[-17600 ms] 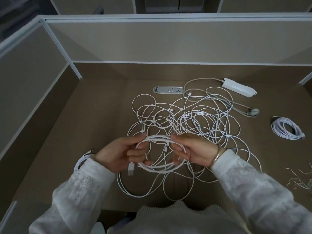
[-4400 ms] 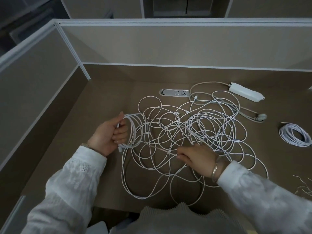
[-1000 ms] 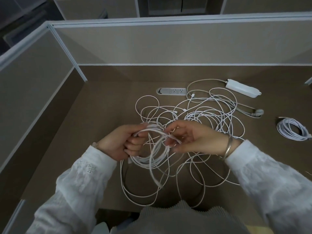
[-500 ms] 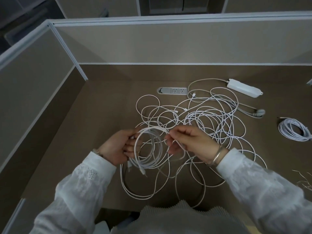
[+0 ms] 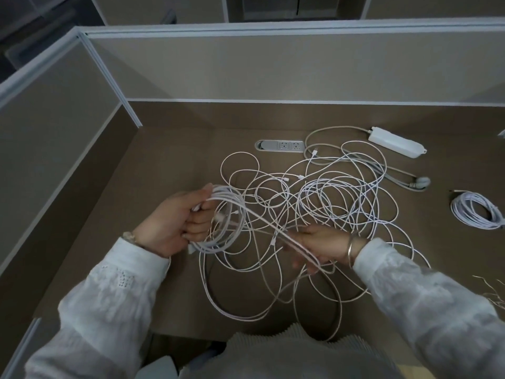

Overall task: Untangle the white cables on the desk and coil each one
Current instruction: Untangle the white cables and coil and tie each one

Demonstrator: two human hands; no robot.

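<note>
Dim, flat indoor light with soft, faint shadows and no glare. The brown worktop looks murky. Wide-angle bending curves the partition edges. The right hand is motion-blurred; overall detail is soft.

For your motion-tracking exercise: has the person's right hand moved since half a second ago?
Yes. The right hand has drawn toward the person, away from the desk socket, pulling a strand out from the coil.
</note>
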